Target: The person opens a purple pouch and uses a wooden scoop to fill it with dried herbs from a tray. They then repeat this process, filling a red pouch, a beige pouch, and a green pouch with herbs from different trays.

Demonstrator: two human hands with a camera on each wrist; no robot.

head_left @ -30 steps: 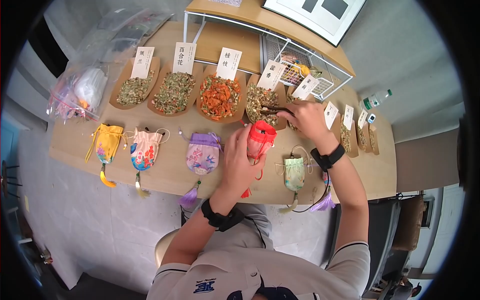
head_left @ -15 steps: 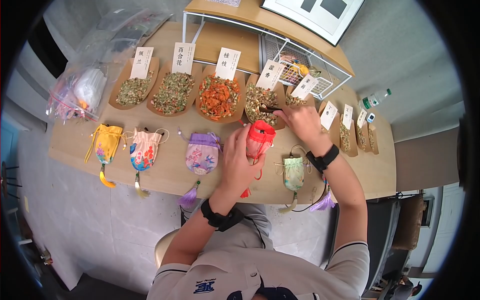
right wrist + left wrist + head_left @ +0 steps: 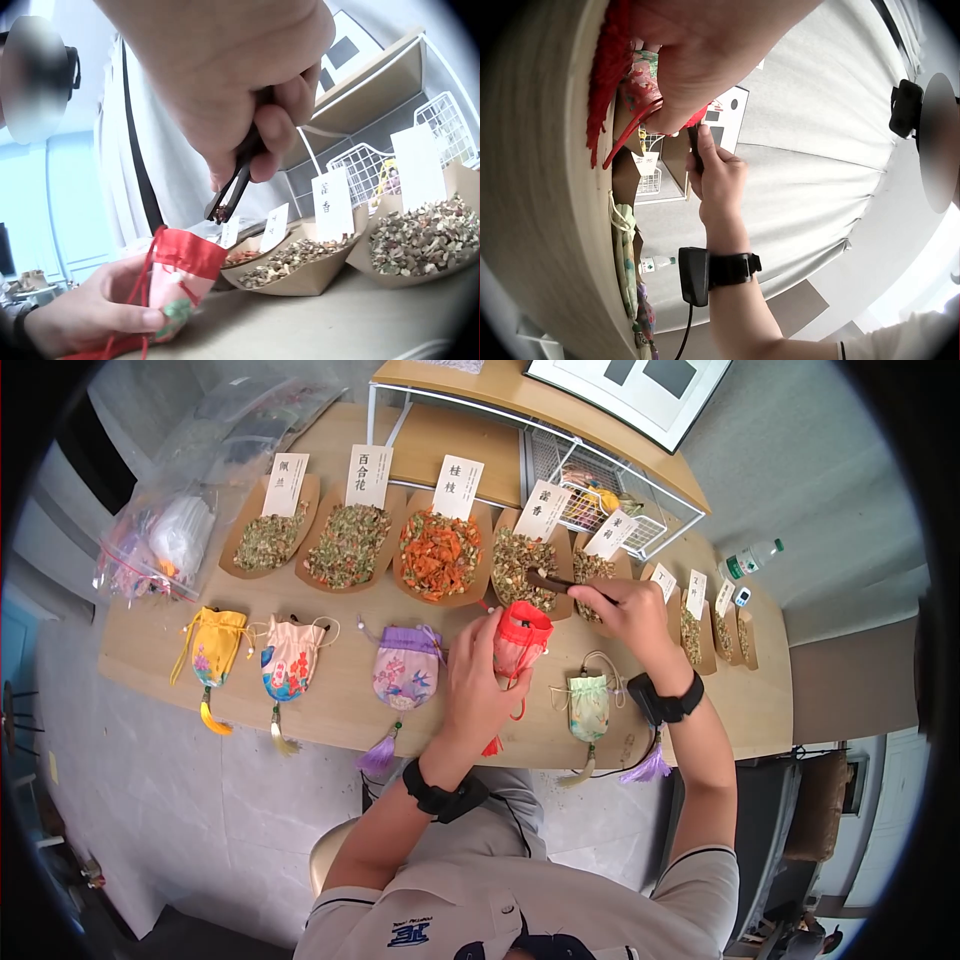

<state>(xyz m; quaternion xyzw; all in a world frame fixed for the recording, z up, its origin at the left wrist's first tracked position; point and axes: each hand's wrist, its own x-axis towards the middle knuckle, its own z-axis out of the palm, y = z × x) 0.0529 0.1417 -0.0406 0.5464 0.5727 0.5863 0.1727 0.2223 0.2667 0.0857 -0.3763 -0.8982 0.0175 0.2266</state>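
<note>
My left hand [image 3: 476, 678] holds a red and pink drawstring pouch [image 3: 521, 639] upright, its mouth spread. My right hand [image 3: 628, 610] grips dark tongs [image 3: 552, 581], whose tips are above the pouch's mouth in the right wrist view, with a small dark reddish bit [image 3: 222, 213] between them. Behind the pouch stands a paper tray of dried herbs [image 3: 519, 560] with a label card. In the left wrist view, my right hand [image 3: 722, 182] is beyond the pouch.
More herb trays run left and right, one with orange pieces [image 3: 438, 550]. Yellow [image 3: 215, 647], cream [image 3: 290, 658], purple [image 3: 405, 672] and green [image 3: 588, 708] pouches lie along the front. A bottle [image 3: 754, 559] lies at the right; plastic bags are at the left.
My right hand first shifted a little left, then moved right and lower with the tongs, whose tips now lie nearer the pouch. My left hand and the pouch have barely moved.
</note>
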